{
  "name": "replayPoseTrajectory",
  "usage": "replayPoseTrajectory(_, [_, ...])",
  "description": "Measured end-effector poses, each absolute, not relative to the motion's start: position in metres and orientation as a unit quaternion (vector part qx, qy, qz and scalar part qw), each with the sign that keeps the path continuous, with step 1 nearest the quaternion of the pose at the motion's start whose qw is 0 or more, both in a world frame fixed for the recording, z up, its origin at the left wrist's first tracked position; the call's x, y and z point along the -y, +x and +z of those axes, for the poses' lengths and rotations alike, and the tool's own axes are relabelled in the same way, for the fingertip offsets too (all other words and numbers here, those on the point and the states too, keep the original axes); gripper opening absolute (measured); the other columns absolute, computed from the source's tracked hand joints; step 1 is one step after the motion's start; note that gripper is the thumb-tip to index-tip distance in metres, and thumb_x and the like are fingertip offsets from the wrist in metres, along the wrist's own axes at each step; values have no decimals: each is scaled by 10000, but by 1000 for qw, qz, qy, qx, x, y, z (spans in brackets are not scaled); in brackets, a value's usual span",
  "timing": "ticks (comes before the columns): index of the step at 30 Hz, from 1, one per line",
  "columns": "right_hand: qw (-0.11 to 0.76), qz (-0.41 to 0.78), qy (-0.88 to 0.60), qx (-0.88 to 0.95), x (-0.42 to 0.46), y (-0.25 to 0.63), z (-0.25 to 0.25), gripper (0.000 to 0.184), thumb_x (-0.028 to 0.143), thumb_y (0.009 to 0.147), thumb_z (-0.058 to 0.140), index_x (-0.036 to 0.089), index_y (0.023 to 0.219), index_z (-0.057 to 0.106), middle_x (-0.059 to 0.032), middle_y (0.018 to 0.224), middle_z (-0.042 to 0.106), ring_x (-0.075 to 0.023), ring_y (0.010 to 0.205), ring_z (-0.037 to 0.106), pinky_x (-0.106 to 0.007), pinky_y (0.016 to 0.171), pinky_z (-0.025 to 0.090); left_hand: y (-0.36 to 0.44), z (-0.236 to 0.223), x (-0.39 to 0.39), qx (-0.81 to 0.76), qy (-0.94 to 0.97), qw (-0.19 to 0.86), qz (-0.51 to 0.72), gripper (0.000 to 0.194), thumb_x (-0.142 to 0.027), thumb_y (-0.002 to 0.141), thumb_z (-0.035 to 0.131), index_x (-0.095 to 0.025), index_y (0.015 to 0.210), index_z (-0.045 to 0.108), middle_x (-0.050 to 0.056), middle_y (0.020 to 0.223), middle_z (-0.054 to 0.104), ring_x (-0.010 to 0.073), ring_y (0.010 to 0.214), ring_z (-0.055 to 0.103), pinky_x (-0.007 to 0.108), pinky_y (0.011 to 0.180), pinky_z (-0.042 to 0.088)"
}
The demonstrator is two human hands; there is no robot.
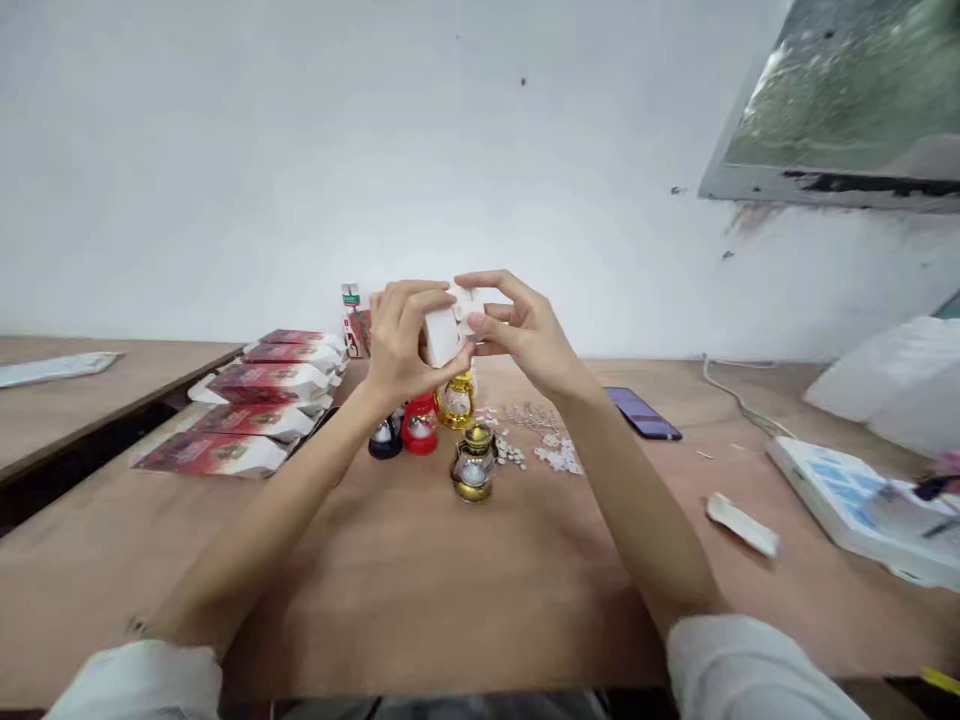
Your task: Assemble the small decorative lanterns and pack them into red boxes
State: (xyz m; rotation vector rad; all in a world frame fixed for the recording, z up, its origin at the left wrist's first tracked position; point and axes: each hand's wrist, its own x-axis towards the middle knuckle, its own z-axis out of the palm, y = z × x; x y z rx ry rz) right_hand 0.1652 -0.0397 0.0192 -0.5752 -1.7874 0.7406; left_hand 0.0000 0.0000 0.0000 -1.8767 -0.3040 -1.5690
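In the head view, my left hand (401, 340) is closed round the side of a small white cardboard box (441, 338), raised above the table. My right hand (529, 325) pinches the box's flaps at its right end, thumb and fingers bent. The palm and fingers hide much of the box. Below stand small lanterns: a bronze-coloured lantern (474, 468) in front, a shiny gold lantern (456, 403) behind it, a red lantern (420, 432) and a black lantern (385, 440) to the left.
Red-and-white flat cartons (262, 420) lie in a row at left, with an upright printed box (355, 325) behind. White discs (513, 454) and small white pieces (559, 456) are scattered centrally. A phone (642, 412), a white strip (742, 524) and a white case (847, 500) lie right.
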Motion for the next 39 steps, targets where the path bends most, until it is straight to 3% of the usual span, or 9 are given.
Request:
replayPoseTrajectory(7, [530,300,-260,750,38,161,17,586,624,724,634,270,1171,501,1,852,605,-157,784,625,-338,704,564,-2,-3,-6,128,-736,312,-588,449,-315,746,677,-269,1115,425,61,1066,620,262,978,596,423,791,418])
replayPoseTrajectory(14, [532,292,-284,743,35,168,19,594,615,717,643,270,1180,504,10,825,592,-156,794,636,-310,694,566,-8,3,-10,135,-792,271,-530,664,-404,725,717,-259,1256,344,98,1161,579,281,1060,556,426,842,422])
replayPoseTrajectory(22, [541,297,-274,738,34,166,17,655,667,652,667,258,1139,510,-15,891,626,-183,839,642,-347,711,572,-10,3,-12,116,-785,277,-541,617,-411,726,733,-265,1213,383,78,1080,612,250,970,588,409,778,433])
replayPoseTrajectory(32, [531,302,-296,734,41,167,21,558,570,718,667,247,1153,535,20,771,584,-148,761,639,-316,719,573,-15,3,-13,127,-781,300,-534,672,-516,701,732,-246,1215,392,84,1057,603,248,942,593,398,757,459])
replayPoseTrajectory(39, [539,294,-294,732,38,165,18,610,623,685,658,233,1139,539,1,807,615,-160,777,637,-336,695,582,-14,2,-15,119,-779,313,-530,691,-525,704,727,-258,1228,364,78,1043,612,243,917,605,390,737,463])
